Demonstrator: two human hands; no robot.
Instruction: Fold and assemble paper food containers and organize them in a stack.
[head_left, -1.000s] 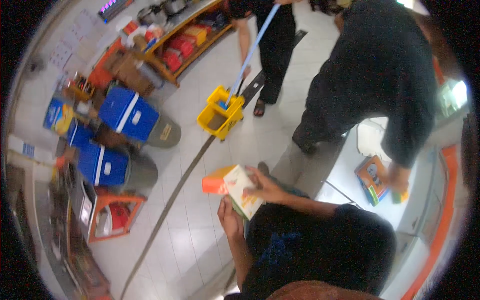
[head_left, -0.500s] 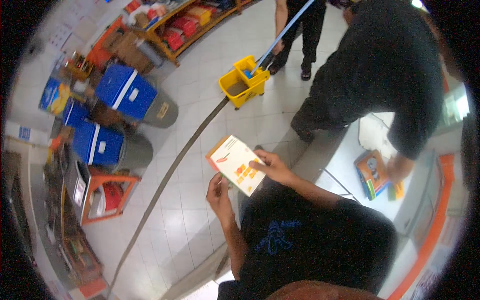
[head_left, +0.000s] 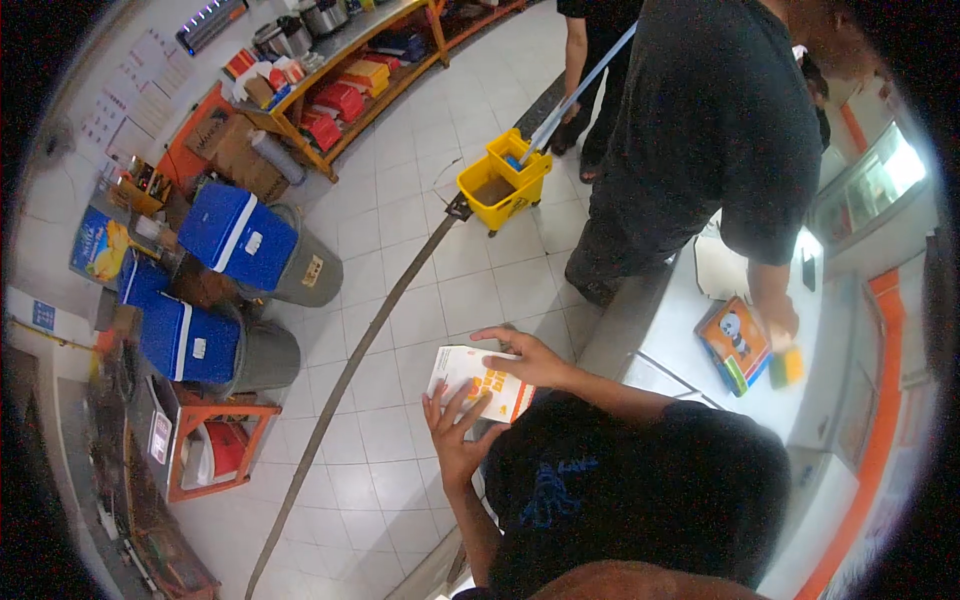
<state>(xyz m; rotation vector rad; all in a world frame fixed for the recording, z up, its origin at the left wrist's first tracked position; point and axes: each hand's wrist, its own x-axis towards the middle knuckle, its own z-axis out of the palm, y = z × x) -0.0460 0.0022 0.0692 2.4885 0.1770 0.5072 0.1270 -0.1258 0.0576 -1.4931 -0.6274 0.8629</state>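
A white cardboard box (head_left: 463, 368) with orange and yellow print is held in front of my chest. Across its printed face lie the spread fingers of my left hand (head_left: 460, 440), with the thumb near the lower edge. My right hand (head_left: 533, 362) grips the upper right side, its thumb over the face and its index finger stretched out past the top edge. Both hands are closed about the box; its back is hidden.
On the white counter (head_left: 660, 375) at right, a co-worker's hand (head_left: 778, 318) is beside an orange panda-printed pack (head_left: 735, 345) and a yellow-green sponge (head_left: 787, 368). Ahead stands a yellow mop bucket (head_left: 500, 200). Blue-lidded bins (head_left: 238, 238) and shelving (head_left: 330, 160) are left.
The box has turned in my hands, its orange-striped edge now at lower right. My left hand has come from beneath its corner onto the printed face. The co-worker's arm has shifted slightly.
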